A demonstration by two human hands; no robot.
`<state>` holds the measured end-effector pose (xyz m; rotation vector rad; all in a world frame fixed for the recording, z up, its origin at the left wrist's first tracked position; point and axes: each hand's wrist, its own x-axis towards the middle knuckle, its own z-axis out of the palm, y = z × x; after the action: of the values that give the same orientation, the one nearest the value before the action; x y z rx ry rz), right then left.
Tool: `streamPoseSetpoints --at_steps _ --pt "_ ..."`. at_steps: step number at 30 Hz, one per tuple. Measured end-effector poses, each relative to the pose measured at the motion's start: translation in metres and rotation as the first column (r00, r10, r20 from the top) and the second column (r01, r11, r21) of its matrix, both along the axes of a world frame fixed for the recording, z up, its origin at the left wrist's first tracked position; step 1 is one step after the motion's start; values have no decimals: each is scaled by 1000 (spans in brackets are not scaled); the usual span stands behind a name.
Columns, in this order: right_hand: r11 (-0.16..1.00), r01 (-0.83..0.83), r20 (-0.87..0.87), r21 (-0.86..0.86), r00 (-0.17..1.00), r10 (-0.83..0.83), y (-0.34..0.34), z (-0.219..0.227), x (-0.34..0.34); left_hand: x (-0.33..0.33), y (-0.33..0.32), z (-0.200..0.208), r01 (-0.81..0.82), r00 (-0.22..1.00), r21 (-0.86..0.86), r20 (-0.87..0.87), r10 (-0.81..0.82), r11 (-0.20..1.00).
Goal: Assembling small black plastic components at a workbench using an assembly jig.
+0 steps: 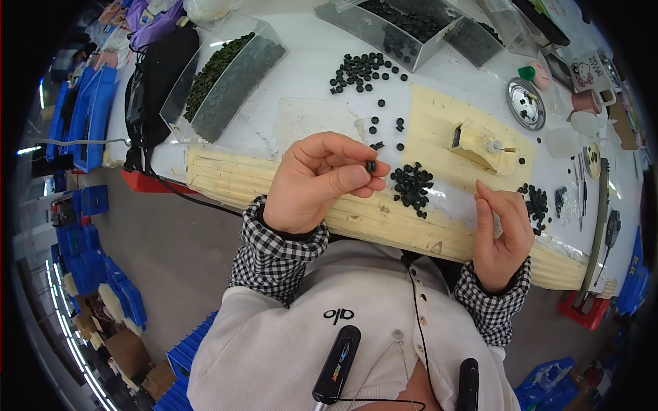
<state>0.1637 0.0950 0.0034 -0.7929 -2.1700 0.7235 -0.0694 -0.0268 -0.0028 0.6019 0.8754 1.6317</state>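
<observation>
My left hand (319, 179) is raised over the front edge of the table and pinches a small black round part (371, 166) between thumb and fingertips. My right hand (504, 233) rests at the table's front edge, fingers loosely curled, and I cannot see anything in it. Between the hands lies a heap of small black round parts (412, 185). A second, smaller heap (535, 201) sits just beyond my right hand. A cream-coloured block fixture (483, 145) with a pin stands on the yellowish mat (439, 116) behind them.
More black parts (362, 71) are scattered at mid-table. Clear plastic bins (229, 79) (404, 24) filled with dark parts stand at the back. A metal dish (526, 103), a pink cup (588, 101) and hand tools (582, 188) lie to the right. Blue crates (89, 113) stand at the left.
</observation>
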Motion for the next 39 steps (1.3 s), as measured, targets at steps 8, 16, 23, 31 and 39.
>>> streamPoseSetpoints --at_steps 8,16,23,31,39 --pt "1000 -4 12 1 1000 4 -1 1 1 0 0 -1 30 990 23 135 -33 999" --pt "1000 -13 14 14 1000 13 -1 1 2 1 0 0 72 975 66 206 -84 995" --pt "1000 -8 10 13 1000 8 -2 1 3 6 4 7 53 977 44 206 -61 998" --pt "1000 -4 11 15 1000 4 -2 1 3 5 6 -6 30 995 201 91 -49 979" --pt "999 -19 -11 26 1000 19 0 0 3 15 9 6 -147 592 -84 -805 20 986"
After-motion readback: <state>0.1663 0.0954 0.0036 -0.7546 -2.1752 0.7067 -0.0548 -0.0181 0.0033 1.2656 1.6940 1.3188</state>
